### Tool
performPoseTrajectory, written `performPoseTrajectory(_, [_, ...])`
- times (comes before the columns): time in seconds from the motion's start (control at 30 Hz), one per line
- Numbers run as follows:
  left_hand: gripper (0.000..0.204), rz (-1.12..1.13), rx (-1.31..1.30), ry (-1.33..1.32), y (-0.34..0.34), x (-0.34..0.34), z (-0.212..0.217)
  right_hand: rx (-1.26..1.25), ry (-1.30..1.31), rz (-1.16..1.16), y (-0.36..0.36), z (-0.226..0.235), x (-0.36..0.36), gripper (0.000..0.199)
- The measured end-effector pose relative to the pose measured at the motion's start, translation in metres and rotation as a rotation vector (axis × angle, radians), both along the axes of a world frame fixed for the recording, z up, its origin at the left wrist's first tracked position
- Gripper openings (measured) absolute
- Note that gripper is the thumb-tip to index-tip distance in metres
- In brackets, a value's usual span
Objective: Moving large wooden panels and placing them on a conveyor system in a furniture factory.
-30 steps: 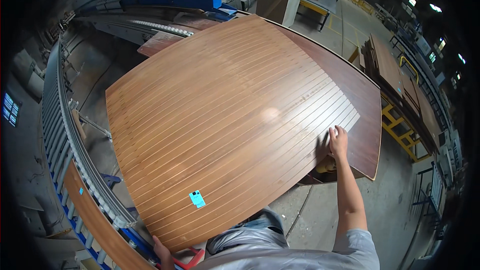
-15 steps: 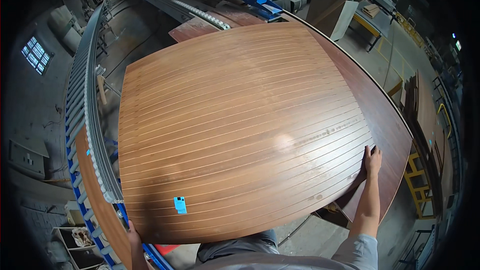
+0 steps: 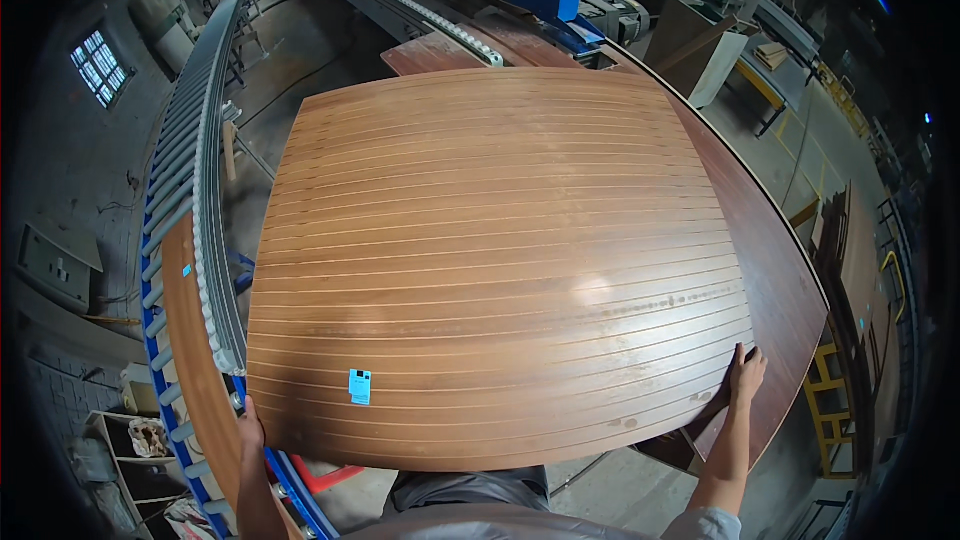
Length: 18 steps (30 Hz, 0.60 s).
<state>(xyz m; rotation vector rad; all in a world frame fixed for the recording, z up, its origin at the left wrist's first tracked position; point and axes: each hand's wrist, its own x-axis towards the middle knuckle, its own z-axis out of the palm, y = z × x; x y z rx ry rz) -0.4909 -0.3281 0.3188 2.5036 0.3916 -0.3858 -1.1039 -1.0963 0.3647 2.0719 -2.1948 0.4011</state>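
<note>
1. The panel (image 3: 500,270), brown with thin pale grooves running across it, spreads between the two hands and fills the middle of the view, broad face up.
2. The left hand (image 3: 250,428) holds the panel's left edge close to the near left corner; most of the panel lies to the right of this grip and beyond it. Part of the hand is hidden at the edge, so how its fingers sit underneath cannot be told.
3. The right hand (image 3: 746,374) holds the panel's right edge, short of the near right corner, fingertips at the rim. The panel reaches away to its left and forward. What lies below the rim there is out of sight.
4. Both hands are thus closed on one panel at opposite sides, well apart, nearer its near edge than its far one.
5. A blue sticker (image 3: 359,387) lies on the panel's near left part, closer to the left hand than to the right.
6. A dark red sheet (image 3: 775,290) shows beneath the panel, jutting out past its right edge, behind the right hand.
7. Beside the left hand, a narrow plank (image 3: 190,325) lies along the roller conveyor (image 3: 172,190).
8. The panel's near edge runs just in front of the person's body.
</note>
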Motion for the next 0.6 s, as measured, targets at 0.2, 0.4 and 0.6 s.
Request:
performPoseTrajectory(0.2, [0.087,-0.032,0.112,-0.034,0.002,-0.002,0.010,0.030,0.020,-0.055,0.036,-0.004,-0.049,0.059])
performPoseTrajectory(0.4, [0.084,-0.068,0.049,-0.025,-0.004,0.007,0.012,0.110,-0.015,-0.072,0.065,-0.003,-0.109,0.062])
performPoseTrajectory(0.6, [0.078,-0.056,-0.107,-0.033,0.005,0.030,-0.004,0.119,0.004,0.012,0.078,0.008,-0.117,0.064])
